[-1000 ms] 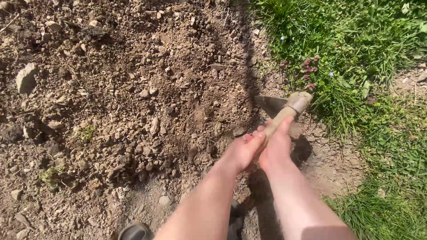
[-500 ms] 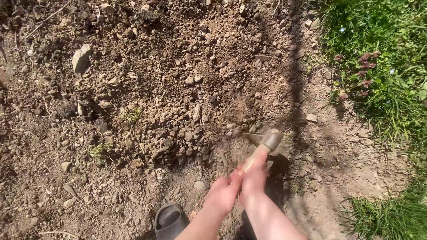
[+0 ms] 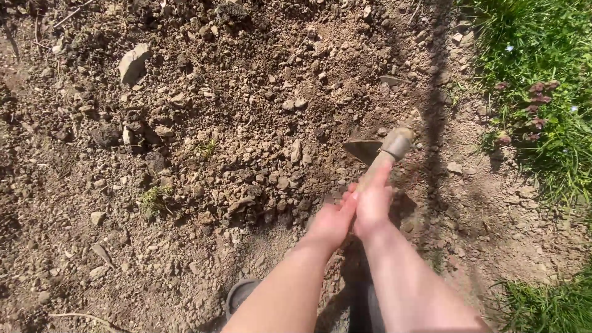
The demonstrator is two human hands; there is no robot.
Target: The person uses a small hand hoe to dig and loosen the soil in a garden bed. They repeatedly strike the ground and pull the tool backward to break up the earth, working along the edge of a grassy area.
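Fingers of the right hand wrapped closed round the wooden handle of a hoe, index finger laid along the shaft toward the head. Left hand just behind and touching the right, fingers also curled shut on the same handle; the lower part of the shaft is hidden under both hands and forearms.

Hoe head: a grey metal socket at the handle's far end, with a flat brown blade jutting left from it. Blade rests at soil level; whether it bites in cannot be told.

Handling, as judged: rigid tool, wood shaft stiff, iron head carrying most of the weight, so front-heavy. Dry wood should give a fair grip. Best held as here, two hands close on the shaft behind the socket, never on the blade.

Around the hoe: loose, cloddy brown soil to its left, strewn with small stones; a larger pale stone well off to the upper left. A small green weed left of the hands. Grass with dull pink flowers to the hoe's right. A dark shoe tip below the hands, near the frame's bottom edge.
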